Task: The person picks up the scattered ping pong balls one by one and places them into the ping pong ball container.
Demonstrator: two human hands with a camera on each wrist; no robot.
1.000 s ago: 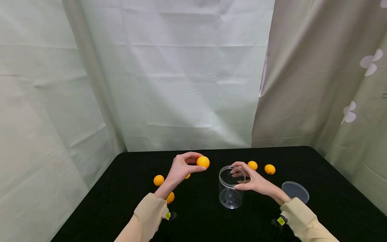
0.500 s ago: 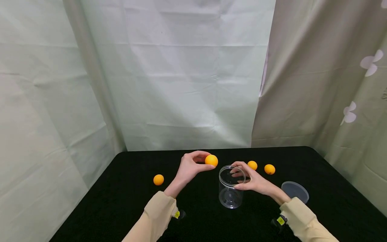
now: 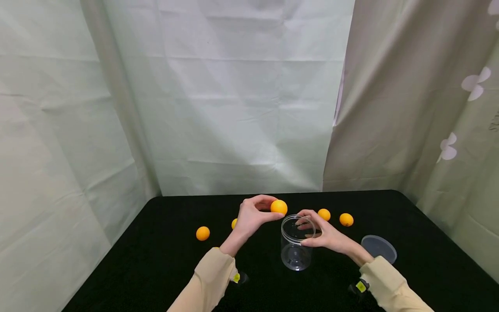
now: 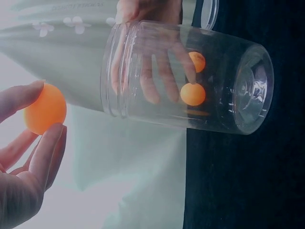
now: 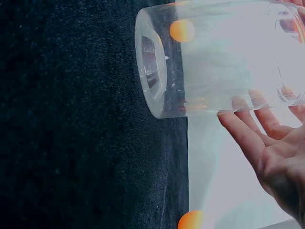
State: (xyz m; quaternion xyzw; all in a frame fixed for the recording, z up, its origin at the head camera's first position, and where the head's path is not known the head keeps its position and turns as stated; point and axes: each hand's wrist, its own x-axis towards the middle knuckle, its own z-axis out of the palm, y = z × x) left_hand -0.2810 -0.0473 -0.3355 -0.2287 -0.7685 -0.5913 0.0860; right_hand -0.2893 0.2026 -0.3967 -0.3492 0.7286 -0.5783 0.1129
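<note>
- Holding the orange ball [image 3: 279, 207] between thumb and fingertips: left hand [image 3: 251, 216], raised, just left and far of the jar mouth.
- Right hand [image 3: 325, 236] wrapped round the clear jar [image 3: 297, 255] near its rim, thumb near side, fingers far side; jar upright on black table [image 3: 273, 294].
- Step in hand, my read: getting the ball to the opening; not over it yet.
- Next move likely calls for ball right and nearer, centred, then release, jar steady.
- Left wrist view: clear gap ball to rim; head view nearly overlaps them. Fingers also show through the jar wall.
- Head view: whole lid [image 3: 379, 248] at right, loose balls [image 3: 346, 219] both sides.
</note>
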